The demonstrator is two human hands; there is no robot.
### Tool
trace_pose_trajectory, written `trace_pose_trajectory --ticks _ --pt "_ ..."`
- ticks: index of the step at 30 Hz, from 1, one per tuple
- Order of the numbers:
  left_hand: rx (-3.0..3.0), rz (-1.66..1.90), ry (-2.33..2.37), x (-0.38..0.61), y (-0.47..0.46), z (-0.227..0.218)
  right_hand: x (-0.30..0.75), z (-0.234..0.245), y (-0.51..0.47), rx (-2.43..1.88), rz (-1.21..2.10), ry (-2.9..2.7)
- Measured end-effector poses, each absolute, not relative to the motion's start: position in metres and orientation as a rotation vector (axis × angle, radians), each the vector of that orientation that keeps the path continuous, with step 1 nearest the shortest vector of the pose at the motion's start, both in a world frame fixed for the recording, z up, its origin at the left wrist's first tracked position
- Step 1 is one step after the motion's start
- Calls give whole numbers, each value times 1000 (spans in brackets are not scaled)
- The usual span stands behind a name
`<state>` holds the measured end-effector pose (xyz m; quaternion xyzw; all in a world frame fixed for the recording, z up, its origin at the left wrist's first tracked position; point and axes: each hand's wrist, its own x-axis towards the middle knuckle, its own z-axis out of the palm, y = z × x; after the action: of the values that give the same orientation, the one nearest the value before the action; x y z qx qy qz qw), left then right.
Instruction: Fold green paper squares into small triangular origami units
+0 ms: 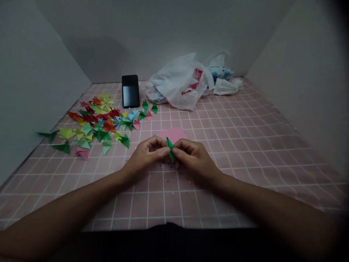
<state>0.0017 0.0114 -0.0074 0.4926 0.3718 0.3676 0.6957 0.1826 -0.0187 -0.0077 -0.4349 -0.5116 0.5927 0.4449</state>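
Observation:
A narrow, pointed piece of folded green paper (170, 145) is held upright between my two hands, above the near middle of the table. My left hand (149, 152) pinches its left side between thumb and fingers. From the other side my right hand (190, 153) grips it the same way, the thumb pressed to the paper. Just beyond my fingers lie flat pink paper sheets (174, 134), partly hidden by the hands. To the left spreads a pile of small folded paper pieces (100, 122) in green, yellow, red, orange, pink and blue.
A black phone (130, 91) leans upright at the back. Beside it sits a crumpled white plastic bag (180, 82) with red print, then a blue-and-white packet (220, 72). Pale walls enclose the table on three sides. A pink checked cloth (245, 145) covers it, wrinkled at right.

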Motion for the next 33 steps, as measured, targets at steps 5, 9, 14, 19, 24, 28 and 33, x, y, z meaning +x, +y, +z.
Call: trace_pose_trajectory --ticks 5,9,14,19,24,28,33 --pt "1015 789 856 3 14 -8 184 -11 -17 -992 1604 -1157" --pt "938 763 863 5 14 -7 185 -14 -15 -962 1714 -1068" --pt "981 782 837 3 14 -8 184 -14 -15 -961 1696 -1077" --pt "1220 838 838 1 14 -4 183 -10 -15 -976 1547 -1148" --pt "1312 835 848 2 12 -1 183 -11 -16 -973 1503 -1172" --pt "998 786 859 3 14 -6 183 -15 -16 -912 1509 -1150" --pt "830 802 856 3 17 -7 182 -14 -14 -845 1488 -1164"
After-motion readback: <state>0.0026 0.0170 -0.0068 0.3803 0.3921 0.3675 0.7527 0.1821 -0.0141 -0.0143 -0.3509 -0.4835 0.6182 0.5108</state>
